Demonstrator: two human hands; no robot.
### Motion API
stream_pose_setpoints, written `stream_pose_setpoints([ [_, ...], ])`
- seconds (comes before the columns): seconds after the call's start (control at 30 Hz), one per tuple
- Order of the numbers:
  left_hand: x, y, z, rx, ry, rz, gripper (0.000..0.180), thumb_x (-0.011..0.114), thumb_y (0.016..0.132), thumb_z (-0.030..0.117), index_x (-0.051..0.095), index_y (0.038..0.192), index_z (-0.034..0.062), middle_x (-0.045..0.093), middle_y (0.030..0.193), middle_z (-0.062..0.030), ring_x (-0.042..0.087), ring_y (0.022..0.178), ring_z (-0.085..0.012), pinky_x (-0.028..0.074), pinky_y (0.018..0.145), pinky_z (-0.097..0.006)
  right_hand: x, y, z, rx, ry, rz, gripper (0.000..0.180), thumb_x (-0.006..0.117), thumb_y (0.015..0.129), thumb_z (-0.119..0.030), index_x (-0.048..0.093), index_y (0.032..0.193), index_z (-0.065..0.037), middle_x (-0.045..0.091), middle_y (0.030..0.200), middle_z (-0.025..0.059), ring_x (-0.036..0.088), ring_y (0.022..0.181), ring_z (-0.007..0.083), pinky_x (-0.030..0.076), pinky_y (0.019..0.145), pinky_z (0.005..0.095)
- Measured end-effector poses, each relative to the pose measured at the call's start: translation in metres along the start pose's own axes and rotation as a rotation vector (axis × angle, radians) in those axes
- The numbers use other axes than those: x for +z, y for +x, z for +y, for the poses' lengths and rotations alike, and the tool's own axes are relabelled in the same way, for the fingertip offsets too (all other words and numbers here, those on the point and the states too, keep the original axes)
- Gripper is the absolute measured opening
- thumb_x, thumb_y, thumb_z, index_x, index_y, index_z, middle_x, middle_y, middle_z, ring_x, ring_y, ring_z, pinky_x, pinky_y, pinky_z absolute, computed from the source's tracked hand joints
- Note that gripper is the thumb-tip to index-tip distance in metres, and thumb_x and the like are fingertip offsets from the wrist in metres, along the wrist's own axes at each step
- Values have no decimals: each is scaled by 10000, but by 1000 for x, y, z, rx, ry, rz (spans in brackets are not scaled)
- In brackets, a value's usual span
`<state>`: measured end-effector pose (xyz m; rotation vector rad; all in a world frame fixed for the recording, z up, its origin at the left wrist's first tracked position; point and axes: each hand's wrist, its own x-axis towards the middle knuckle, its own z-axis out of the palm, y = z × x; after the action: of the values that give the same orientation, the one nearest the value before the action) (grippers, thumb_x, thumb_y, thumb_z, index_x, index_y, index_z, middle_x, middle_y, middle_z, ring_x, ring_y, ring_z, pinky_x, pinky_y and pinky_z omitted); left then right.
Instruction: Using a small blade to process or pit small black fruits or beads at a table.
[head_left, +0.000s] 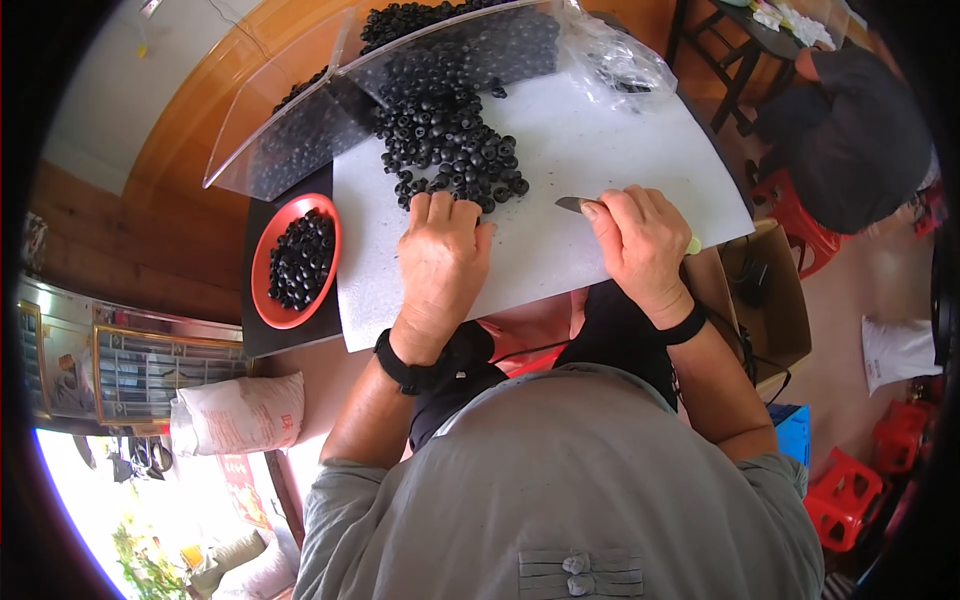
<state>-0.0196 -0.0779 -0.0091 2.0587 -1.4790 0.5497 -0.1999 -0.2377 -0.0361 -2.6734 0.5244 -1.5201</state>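
A small knife point(570, 203) is in my right hand point(642, 240), its short blade pointing left. The fingers wrap round the handle, and a pale green bit shows at the hand's outer side. My left hand point(440, 250) rests at the near edge of a heap of small black ring-shaped parts point(450, 150). Its fingers curl down with the tips hidden, so what they hold cannot be made out. Both hands are over a white board point(560, 250). To the left, an orange-red bowl point(285, 319) contains more small black parts.
Clear panels point(275, 140) of a bin full of black parts stand at the far side. A clear plastic bag point(625, 75) lies at the far right corner. Beside the table are a cardboard box point(785, 310) and a blue crate point(791, 432). Another person point(850, 140) sits at far right.
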Motion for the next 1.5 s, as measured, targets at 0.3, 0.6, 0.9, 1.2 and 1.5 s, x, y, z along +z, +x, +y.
stream_pose_setpoints([
  [0.3, -28, -16, -8, 16, -185, 27, 182, 745, 791, -40, 722, 960, 27, 666, 888, -116, 620, 868, -328, 515, 742, -439, -5, 1, -1, 7, 19, -32, 142, 754, 937, -156, 657, 897, -61, 631, 766, 65, 602, 679, 280, 467, 591, 401],
  [0.6, -35, -48, -29, -26, -58, 75, 196, 734, 811, -44, 725, 995, 23, 612, 963, -117, 579, 916, -337, 518, 765, -448, -5, 12, -12, -7, 9, -111, 168, 776, 910, -203, 665, 861, -87, 596, 782, 62, 606, 708, 283, 492, 620, 417],
  [0.9, -26, -55, -45, -102, 163, 81, 193, 776, 813, 47, 737, 1001, 35, 609, 974, -117, 579, 967, -345, 509, 787, -472, 32, 14, -82, -213, 237, -237, 136, 767, 854, -160, 664, 812, -81, 584, 887, 69, 611, 814, 289, 509, 680, 423],
  [1.2, -36, -58, -44, -79, -5, 150, 203, 742, 857, 13, 746, 1058, 38, 649, 963, -111, 616, 918, -306, 523, 802, -427, 36, 28, -61, -70, 88, -227, 116, 742, 861, -159, 658, 848, -79, 621, 889, 90, 644, 855, 316, 544, 672, 447],
  [1.5, -36, -34, -22, -595, -1365, -26, 267, 696, 992, 56, 729, 1237, -44, 691, 1016, -55, 591, 820, -121, 492, 739, -266, 30, 29, -51, -49, 84, -175, 114, 769, 866, -186, 679, 889, -120, 667, 859, 63, 665, 827, 302, 541, 656, 432],
])
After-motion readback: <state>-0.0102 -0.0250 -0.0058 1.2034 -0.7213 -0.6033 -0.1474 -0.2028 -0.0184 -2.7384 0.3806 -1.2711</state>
